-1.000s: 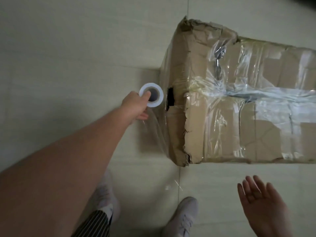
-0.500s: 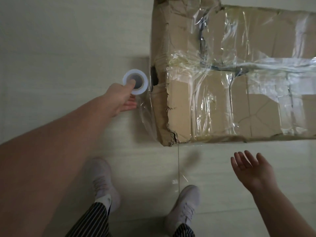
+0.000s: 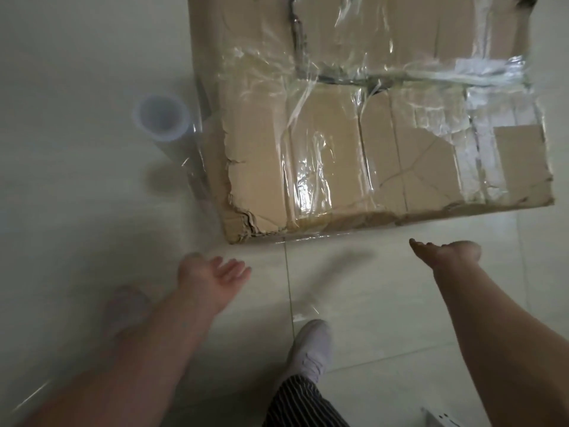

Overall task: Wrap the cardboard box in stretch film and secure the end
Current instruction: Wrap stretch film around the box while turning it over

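Note:
A big, worn cardboard box (image 3: pixel 354 155) lies on the tiled floor, its top covered in wrinkled clear stretch film. The stretch film roll (image 3: pixel 161 118) stands upright on the floor just left of the box, and a sheet of film runs from it to the box's left side. My left hand (image 3: pixel 212 274) hovers open and empty in front of the box's near left corner. My right hand (image 3: pixel 446 252) is open too, fingers pointing left, just below the box's near edge. Neither hand touches the box or the roll.
The floor is pale tile with a grout line (image 3: pixel 288 288) running toward me. My white shoe (image 3: pixel 311 349) and striped trouser leg (image 3: pixel 295 402) are at the bottom middle. A small white object (image 3: pixel 440 422) shows at the bottom right edge.
My left hand has let go of the film roll and drawn back toward me. The roll now stands alone by the box. My right hand moved up toward the box's near edge.

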